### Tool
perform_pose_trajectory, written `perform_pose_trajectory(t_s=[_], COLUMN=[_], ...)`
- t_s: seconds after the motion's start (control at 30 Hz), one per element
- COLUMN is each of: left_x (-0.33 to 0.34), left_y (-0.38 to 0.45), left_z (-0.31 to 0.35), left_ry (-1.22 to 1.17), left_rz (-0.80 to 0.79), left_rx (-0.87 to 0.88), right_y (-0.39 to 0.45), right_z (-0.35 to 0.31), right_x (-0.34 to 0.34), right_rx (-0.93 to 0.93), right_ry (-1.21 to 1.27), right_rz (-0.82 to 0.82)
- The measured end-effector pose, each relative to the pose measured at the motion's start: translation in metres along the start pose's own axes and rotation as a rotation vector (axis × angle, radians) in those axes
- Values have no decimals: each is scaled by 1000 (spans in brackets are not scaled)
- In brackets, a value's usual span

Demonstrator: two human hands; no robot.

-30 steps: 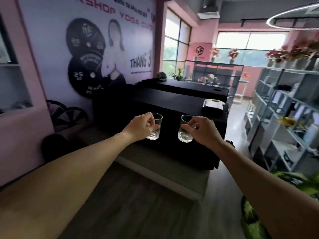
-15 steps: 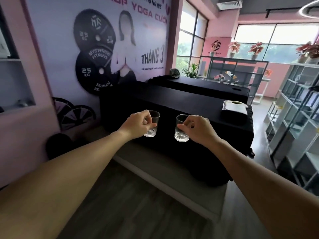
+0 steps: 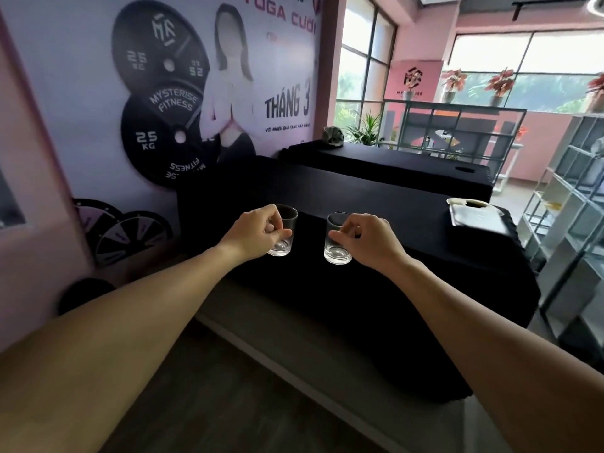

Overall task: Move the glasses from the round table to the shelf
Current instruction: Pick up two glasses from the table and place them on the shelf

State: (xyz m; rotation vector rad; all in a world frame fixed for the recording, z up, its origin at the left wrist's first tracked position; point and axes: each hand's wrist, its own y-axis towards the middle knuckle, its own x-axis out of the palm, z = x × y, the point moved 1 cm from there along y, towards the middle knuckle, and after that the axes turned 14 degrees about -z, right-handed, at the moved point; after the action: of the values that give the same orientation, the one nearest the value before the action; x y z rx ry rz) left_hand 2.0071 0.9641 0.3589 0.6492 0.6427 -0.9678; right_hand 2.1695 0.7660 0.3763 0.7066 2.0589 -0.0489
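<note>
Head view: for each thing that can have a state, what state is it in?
Left glass: upright, held in the air, looks empty.
Right glass: upright, held in the air, looks empty.
Left hand: fingers curled round the left glass.
Right hand: fingers pinch the right glass.
Shelf: at the right, open compartments, no glass seen on it.

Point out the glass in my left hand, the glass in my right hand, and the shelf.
left glass [image 3: 285, 248], head view, thick clear base
right glass [image 3: 337, 255], head view, clear base
shelf [image 3: 562, 197], head view, a metal upright
</note>
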Motion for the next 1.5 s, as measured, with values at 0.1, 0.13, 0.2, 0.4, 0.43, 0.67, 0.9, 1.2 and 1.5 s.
perform_pose_trajectory(t_s=[0.1, 0.13, 0.2, 0.4, 0.43, 0.67, 0.9, 1.2, 1.5], left_x=[-11, -15, -24, -69, -78, -152, -224, -338, -462], left_y=[32, 44, 71, 135, 142, 153, 104, 35, -10], left_z=[-28, -40, -65, -133, -142, -212, -292, -411, -506], left_ry=[-7, -7, 5, 67, 77, 156, 185, 228, 309], left_rz=[9, 17, 41, 133, 147, 351, 458, 597, 662], left_rx=[-21, -34, -61, -192, -215, -392, -597, -683, -768], right_y=[51, 71, 116, 255, 275, 403, 472, 539, 598], right_z=[8, 11, 16, 14, 10, -51, -142, -285, -430], right_x=[16, 23, 36, 69, 74, 141, 249, 381, 472], right_rx=[-21, -35, -72, -184, -206, -410, -582, -730, -816], right_ry=[19, 24, 17, 38, 44, 117, 163, 177, 206], right_rz=[-10, -23, -56, -153, -172, -305, -457, -581, -611])
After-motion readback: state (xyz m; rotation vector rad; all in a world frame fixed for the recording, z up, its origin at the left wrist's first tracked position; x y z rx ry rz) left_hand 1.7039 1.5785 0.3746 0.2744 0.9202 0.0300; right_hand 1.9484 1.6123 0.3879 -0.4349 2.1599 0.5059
